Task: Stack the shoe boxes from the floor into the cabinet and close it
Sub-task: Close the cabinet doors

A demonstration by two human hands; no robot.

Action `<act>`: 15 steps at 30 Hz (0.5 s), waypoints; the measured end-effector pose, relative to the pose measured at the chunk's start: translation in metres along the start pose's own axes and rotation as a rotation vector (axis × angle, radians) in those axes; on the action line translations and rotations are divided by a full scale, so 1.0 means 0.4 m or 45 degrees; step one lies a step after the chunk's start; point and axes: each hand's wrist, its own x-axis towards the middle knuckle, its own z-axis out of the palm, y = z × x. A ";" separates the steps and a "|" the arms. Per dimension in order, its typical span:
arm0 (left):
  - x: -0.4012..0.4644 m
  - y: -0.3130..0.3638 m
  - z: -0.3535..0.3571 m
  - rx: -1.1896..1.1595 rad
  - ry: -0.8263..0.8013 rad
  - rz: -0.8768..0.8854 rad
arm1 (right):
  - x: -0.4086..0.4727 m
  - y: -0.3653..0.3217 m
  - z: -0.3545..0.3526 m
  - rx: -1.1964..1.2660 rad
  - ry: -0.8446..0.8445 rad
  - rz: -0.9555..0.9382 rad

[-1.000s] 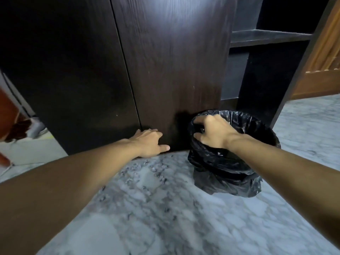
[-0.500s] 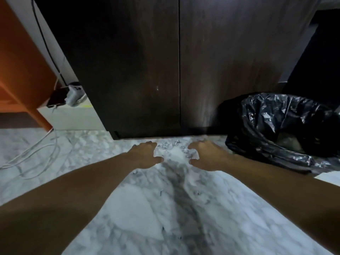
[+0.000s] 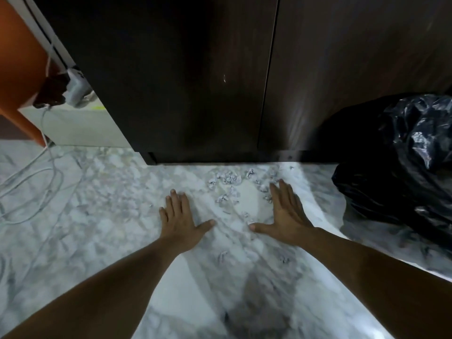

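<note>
Both cabinet (image 3: pixel 195 77) doors are seen closed at frame top, no shoe boxes are visible, so the task is judged about done, with left hand (image 3: pixel 179 220) and right hand (image 3: pixel 287 214) spread flat, empty, over the floor (image 3: pixel 102 216).

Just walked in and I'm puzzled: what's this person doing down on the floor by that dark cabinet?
A person reaches both bare arms toward the dark brown wooden cabinet, whose two doors look shut. The left hand and right hand are spread flat over the white marble floor, holding nothing. A black plastic-lined bin stands to the right. No shoe boxes are in view.
</note>
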 end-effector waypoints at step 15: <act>0.131 0.085 0.021 0.099 0.216 0.503 | 0.191 0.013 0.009 -0.209 0.232 -0.285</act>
